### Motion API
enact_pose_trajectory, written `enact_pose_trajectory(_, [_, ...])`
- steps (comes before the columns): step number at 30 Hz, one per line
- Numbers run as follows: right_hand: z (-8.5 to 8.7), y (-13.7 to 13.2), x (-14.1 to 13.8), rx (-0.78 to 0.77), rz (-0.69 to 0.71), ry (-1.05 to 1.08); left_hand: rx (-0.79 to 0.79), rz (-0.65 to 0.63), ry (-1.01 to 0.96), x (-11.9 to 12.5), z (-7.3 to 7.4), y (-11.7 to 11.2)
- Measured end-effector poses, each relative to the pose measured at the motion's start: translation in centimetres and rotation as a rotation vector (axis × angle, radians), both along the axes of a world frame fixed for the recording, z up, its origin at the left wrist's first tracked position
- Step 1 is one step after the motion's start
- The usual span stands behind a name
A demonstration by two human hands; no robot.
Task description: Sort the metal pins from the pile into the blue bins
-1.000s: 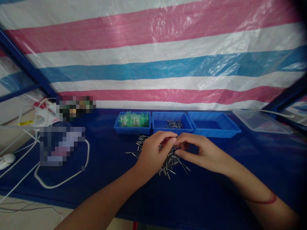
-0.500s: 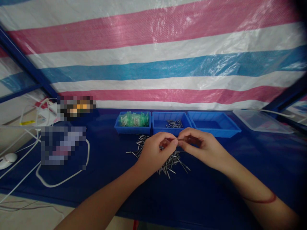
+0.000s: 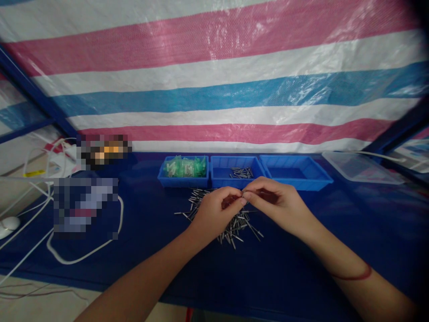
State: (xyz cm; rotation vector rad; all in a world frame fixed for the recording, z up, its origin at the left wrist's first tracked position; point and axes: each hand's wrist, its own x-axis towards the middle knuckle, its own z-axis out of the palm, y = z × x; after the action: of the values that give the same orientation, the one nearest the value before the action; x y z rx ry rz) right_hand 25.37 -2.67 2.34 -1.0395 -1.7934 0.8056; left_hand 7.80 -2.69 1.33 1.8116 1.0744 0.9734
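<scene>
White mouse far L on bench. L bin w/ green pkts. L hand pinched narrow over metal pin pile on bench. Mid bin: some pins. R hand also narrow, tips meeting L's; can't tell what's btwn. Then R bin, clear tray.

A: From my remote station, I see a glossy striped sheet closing off the rear: pink, white and blue bands, lightly creased.

B: Supports?

A: I note 2 dark blue slanting members: a left bar and a right bar.

B: Lower portion?

A: A dark blue tabletop; pale floor beyond its front edge, lower left.

B: Lighting?

A: Dim, with glare patches on the sheet.
</scene>
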Motion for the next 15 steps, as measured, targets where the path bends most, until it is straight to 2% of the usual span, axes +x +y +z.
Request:
enact_pose_trajectory(5, [0.3,-0.3,0.1,0.132,0.066,-0.080,0.003,-0.039,-0.017,0.1,-0.1,0.1])
enact_pose_trajectory(10, [0.4,-0.1,0.5,0.116,0.046,-0.067,0.007,-0.013,-0.041,-0.3,0.5,0.3])
enact_pose_trajectory(15, [-0.3,0.4,0.7,0.113,0.021,-0.070,0.033,0.030,-0.128,-0.5,0.9,0.5])
